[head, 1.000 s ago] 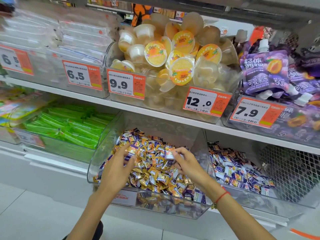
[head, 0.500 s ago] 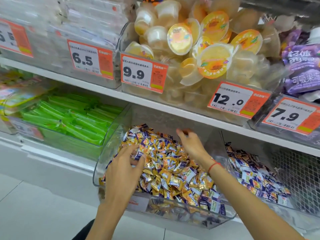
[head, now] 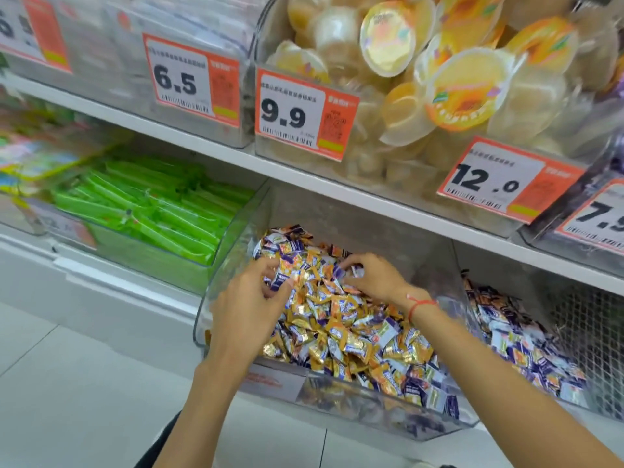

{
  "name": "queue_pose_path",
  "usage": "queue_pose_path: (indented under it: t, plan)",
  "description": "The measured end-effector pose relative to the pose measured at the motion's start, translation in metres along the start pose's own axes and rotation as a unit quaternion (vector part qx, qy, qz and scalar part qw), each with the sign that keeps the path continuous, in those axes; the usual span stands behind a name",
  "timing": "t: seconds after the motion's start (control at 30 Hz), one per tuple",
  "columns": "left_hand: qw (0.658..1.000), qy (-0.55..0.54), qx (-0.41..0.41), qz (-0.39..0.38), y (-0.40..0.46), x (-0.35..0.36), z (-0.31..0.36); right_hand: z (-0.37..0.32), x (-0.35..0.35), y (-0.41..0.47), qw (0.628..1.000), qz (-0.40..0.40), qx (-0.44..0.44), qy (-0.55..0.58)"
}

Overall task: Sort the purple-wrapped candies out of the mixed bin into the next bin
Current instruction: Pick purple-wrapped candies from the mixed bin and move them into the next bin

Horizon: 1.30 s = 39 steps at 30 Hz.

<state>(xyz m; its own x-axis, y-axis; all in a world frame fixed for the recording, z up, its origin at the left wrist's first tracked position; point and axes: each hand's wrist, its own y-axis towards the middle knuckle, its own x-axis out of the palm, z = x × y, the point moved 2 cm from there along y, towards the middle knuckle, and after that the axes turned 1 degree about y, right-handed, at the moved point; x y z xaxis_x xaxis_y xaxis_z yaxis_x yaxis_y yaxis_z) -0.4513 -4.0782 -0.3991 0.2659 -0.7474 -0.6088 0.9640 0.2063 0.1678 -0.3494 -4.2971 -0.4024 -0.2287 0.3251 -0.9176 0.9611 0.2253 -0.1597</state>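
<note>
A purple-wrapped candy [head: 351,271] is pinched by the right hand [head: 374,276]; glossy crinkled wrappers are raked by the curled left hand [head: 250,298] inside the clear-walled mixed bin [head: 229,265].

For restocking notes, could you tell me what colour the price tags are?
White with orange, as on the 9.9 tag; head view.

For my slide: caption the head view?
Both hands dig through the mixed candy bin for purple ones.

Mixed bin [head: 388,410]: clear plastic; candies [head: 354,336] gold, orange, purple, white. Next bin's candies [head: 513,336] mostly purple-white. Price tags [head: 305,114] orange-white, black numerals. Green packets [head: 158,211]. Red wrist string [head: 417,306].
</note>
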Motion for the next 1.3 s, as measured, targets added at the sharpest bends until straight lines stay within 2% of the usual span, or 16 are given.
queue_pose_path:
  t: [0.07,0.2,0.47,0.53,0.63,0.7,0.8,0.87,1.0,1.03,1.13,1.2,1.3]
  plan:
    - [1.000,0.006,0.003,-0.004,-0.001,0.002,0.001,-0.001,0.003,-0.012,0.999,0.048,-0.012,0.011]
    - [1.000,0.010,0.004,0.000,-0.001,0.002,0.000,-0.005,0.003,-0.036,0.998,0.038,-0.031,0.026]
    - [1.000,-0.011,0.005,0.010,-0.004,0.000,0.002,-0.053,-0.012,-0.039,0.961,0.086,-0.044,0.260]
    - [1.000,-0.025,-0.004,0.012,-0.002,0.000,0.002,-0.065,-0.007,-0.020,0.975,0.110,-0.053,0.184]
    - [0.999,-0.033,-0.011,0.019,-0.001,-0.002,0.001,-0.077,0.015,0.007,0.997,0.024,-0.054,0.047]
    - [0.999,-0.030,-0.007,0.014,-0.002,-0.002,0.000,-0.083,0.024,0.013,0.997,-0.037,-0.069,0.011]
    - [1.000,-0.025,-0.001,0.008,-0.002,-0.001,-0.003,-0.090,0.025,0.009,0.992,-0.044,-0.102,-0.055]
    - [1.000,-0.023,0.003,0.009,-0.002,-0.001,-0.005,-0.089,0.022,-0.003,0.992,-0.034,-0.109,-0.056]
    - [0.999,-0.033,0.003,0.013,-0.002,0.001,-0.006,-0.073,0.006,-0.045,0.986,0.022,-0.062,0.152]
    - [0.999,-0.033,0.006,0.008,-0.003,0.001,-0.006,-0.067,0.002,-0.056,0.973,0.017,-0.030,0.227]
    - [0.998,-0.044,0.033,-0.021,-0.006,-0.001,-0.002,-0.057,-0.003,-0.086,0.899,-0.027,0.036,0.435]
    - [0.996,-0.057,0.054,-0.030,-0.012,-0.002,0.008,-0.058,-0.004,-0.100,0.878,-0.026,0.033,0.478]
    - [0.994,-0.077,0.074,-0.029,-0.025,0.002,0.029,-0.066,-0.003,-0.115,0.877,0.003,0.019,0.481]
